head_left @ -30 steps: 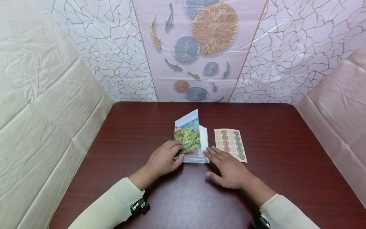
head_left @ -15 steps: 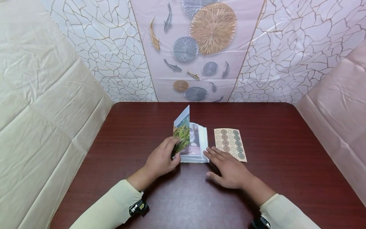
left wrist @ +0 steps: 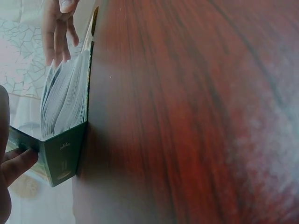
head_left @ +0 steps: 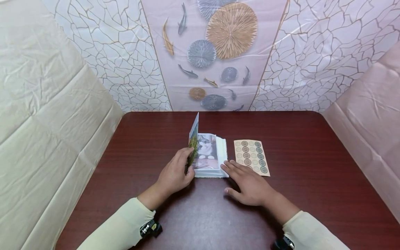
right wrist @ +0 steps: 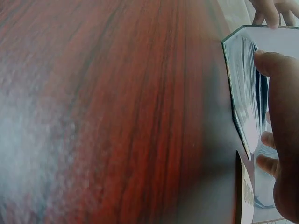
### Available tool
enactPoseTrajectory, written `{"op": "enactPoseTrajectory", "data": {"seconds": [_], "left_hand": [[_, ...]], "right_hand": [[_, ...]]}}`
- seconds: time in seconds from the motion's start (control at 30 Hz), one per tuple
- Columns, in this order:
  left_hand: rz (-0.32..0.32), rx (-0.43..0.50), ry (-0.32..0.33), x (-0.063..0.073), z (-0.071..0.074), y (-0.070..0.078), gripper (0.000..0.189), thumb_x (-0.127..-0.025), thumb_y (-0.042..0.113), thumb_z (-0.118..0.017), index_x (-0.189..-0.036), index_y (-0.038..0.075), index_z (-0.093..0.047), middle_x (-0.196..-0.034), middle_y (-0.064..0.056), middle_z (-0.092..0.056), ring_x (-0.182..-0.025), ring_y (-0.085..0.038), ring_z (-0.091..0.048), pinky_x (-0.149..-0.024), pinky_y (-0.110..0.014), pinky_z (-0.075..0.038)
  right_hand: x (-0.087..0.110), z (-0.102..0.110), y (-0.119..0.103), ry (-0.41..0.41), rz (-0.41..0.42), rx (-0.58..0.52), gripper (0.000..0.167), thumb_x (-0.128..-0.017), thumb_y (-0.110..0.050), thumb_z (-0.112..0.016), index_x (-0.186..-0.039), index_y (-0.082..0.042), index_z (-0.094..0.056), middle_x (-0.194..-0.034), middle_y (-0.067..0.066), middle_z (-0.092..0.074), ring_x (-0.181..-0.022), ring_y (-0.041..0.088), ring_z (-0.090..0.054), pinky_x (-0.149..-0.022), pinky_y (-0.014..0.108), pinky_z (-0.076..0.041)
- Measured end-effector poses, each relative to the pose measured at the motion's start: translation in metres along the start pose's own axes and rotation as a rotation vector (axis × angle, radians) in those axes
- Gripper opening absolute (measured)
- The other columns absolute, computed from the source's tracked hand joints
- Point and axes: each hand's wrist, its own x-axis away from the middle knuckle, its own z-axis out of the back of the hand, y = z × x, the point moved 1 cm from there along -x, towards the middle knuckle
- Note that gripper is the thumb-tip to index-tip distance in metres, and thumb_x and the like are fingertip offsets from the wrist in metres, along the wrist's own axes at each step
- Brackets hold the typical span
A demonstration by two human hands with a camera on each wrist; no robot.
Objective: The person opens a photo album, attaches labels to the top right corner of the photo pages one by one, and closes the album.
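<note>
A small thick photo album [head_left: 221,152] lies on the table with its front cover [head_left: 193,139] standing nearly upright on the left. Beneath the cover, a page with a cat picture [head_left: 207,149] shows. My left hand [head_left: 175,173] holds the cover at its lower left; in the left wrist view its fingers [left wrist: 21,165] lie against the dark green outside. My right hand [head_left: 250,184] lies with extended fingers, the fingertips on the album's right edge. Seen from the right wrist, the album's white page edges [right wrist: 245,79] fan slightly apart below the raised cover.
A tan sheet of round stickers [head_left: 251,156] lies right of the album, partly under my right hand's fingers in the head view. The dark red wooden table [head_left: 200,218] extends all round. Patterned cloth [head_left: 212,55] hangs behind it, with pale cloth at both sides.
The front cover has swung up and leftward, from leaning over the pages to nearly upright, uncovering the cat picture. My left hand has shifted slightly left with it; my right hand has stayed in place.
</note>
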Motion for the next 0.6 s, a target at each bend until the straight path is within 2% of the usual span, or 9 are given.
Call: {"op": "enactPoseTrajectory", "data": {"seconds": [0.33, 0.6], "left_hand": [[0.007, 0.027, 0.012, 0.0026, 0.0013, -0.0013, 0.062, -0.081, 0.005, -0.063, -0.141, -0.001, -0.048, -0.134, -0.018, -0.055, -0.112, -0.029, -0.062, -0.087, -0.039, -0.055], [0.009, 0.05, 0.024, 0.0038, 0.002, -0.0008, 0.064, -0.081, 0.003, -0.062, -0.143, -0.001, -0.047, -0.135, -0.018, -0.054, -0.108, -0.027, -0.063, -0.083, -0.031, -0.058]], "right_hand": [[-0.0061, -0.0054, -0.0065, -0.019, 0.053, 0.014, 0.08, -0.097, -0.051, -0.063, -0.162, -0.015, -0.031, -0.164, 0.007, -0.033, -0.151, 0.031, -0.029, -0.114, 0.055, -0.035], [-0.0061, -0.0088, -0.008, -0.03, 0.053, 0.031, 0.08, -0.097, -0.054, -0.062, -0.162, -0.016, -0.033, -0.164, 0.002, -0.034, -0.151, 0.028, -0.028, -0.114, 0.052, -0.035]]}}
